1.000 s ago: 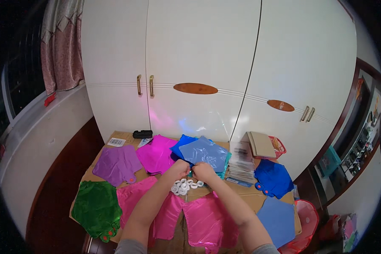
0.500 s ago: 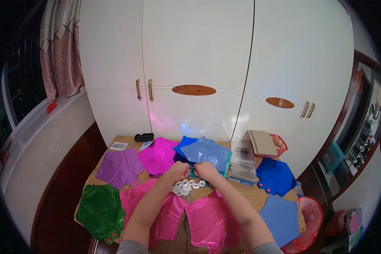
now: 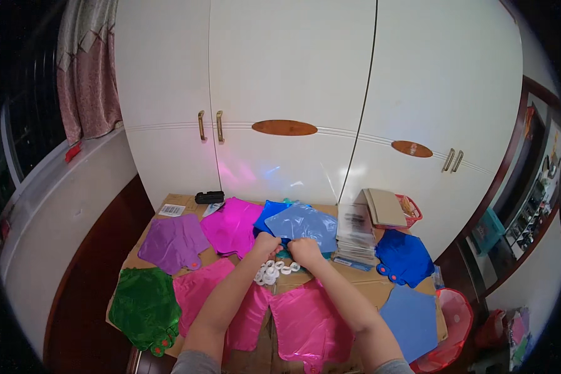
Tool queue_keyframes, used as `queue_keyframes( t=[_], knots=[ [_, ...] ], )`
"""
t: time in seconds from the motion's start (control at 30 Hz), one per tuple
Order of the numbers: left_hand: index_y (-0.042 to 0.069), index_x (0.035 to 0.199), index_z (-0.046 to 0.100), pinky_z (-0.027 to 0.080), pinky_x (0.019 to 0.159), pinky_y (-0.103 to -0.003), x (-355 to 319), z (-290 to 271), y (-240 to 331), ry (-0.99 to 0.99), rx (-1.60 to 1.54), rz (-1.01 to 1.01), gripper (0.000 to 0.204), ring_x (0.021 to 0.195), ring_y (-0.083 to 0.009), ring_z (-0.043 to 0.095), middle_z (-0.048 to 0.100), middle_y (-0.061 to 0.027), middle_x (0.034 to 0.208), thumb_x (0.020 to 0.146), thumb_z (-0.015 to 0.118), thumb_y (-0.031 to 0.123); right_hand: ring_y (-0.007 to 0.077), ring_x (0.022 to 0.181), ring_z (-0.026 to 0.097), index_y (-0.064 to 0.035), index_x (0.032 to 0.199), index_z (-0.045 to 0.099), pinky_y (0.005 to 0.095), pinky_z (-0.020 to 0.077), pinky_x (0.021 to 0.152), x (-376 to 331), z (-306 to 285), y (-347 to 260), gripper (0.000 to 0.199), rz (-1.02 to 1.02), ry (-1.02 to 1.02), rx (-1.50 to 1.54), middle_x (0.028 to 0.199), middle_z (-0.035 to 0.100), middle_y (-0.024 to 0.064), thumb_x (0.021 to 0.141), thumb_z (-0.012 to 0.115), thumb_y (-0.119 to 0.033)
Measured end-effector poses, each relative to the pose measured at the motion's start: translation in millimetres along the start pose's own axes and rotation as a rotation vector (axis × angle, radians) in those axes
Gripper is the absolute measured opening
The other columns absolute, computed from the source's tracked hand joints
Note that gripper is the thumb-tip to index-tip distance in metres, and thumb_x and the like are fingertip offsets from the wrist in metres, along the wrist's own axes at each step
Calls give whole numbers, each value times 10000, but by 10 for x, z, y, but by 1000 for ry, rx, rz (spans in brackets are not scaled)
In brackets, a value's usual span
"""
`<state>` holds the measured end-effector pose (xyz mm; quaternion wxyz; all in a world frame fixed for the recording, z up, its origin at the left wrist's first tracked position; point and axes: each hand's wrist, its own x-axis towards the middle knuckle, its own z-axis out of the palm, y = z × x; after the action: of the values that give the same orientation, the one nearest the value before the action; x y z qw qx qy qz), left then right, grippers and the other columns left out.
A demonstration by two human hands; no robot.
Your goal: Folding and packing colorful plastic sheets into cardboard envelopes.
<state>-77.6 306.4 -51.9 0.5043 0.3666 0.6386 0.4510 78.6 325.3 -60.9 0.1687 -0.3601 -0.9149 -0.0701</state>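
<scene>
Though barely visible, teal foil [image 3: 284, 254] (glossy) beside right hand [image 3: 306, 251].

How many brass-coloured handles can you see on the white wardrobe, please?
4: a first handle and a second handle flanking the left door seam, plus a third handle and a fourth handle paired further right.

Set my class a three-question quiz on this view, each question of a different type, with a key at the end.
1. Multiple choice: what colour is the glossy piece at the near left corner of the cardboard? A) orange B) green C) yellow
2. True or false: the white rings lie nearer the person's body than the left hand does.
3. Fill the gap: the purple piece lies to the ____ of the red basket.

Key: 1. B; 2. True; 3. left
</scene>
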Motion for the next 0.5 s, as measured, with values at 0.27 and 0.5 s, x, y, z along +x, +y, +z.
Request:
queue_keyframes(
  t=[0.27, 0.5],
  knots=[
    [19, 803, 611, 474, 581, -347, 107, -127, -248, 136, 464, 544, 234, 662, -221, 601, 616, -106, 725, 657, 740, 148, 327, 677, 634, -114, 772, 708, 426, 495, 639, 42, -138, 23, 225, 308, 11, 279, 684, 644, 141, 698, 723, -326],
    [88, 864, 604, 452, 722, -398, -124, -168, -162, 308, 842, 849, 296, 865, -292, 537, 542, -84, 874, 611, 744, 149, 319, 627, 626, -70, 726, 693, 408, 480, 600, 67, -34, 102, 359, 369, 86, 417, 638, 626, 144, 631, 776, -406]
  ],
)
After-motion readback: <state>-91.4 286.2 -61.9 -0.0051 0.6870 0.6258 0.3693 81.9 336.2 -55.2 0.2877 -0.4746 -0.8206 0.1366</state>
